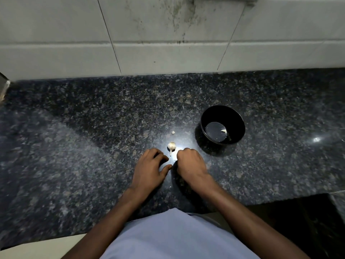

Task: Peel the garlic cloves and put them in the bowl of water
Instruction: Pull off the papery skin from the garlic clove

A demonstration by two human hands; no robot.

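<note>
A small white garlic bulb (pixel 171 146) with a short stem lies on the dark granite counter (pixel 93 137), just beyond my two hands. My left hand (pixel 151 166) rests on the counter to the bulb's near left, fingers loosely bent and holding nothing. My right hand (pixel 190 161) sits to the bulb's near right, knuckles up and fingers curled under; nothing shows in it. Neither hand touches the bulb. A black bowl (pixel 235 116) stands to the far right with shallow water and one pale clove (pixel 223 131) in it.
A small scrap of garlic skin (pixel 173 132) lies just beyond the bulb. A tiled wall (pixel 168 43) closes off the back of the counter. The counter's front edge steps back at the near right (pixel 280 200).
</note>
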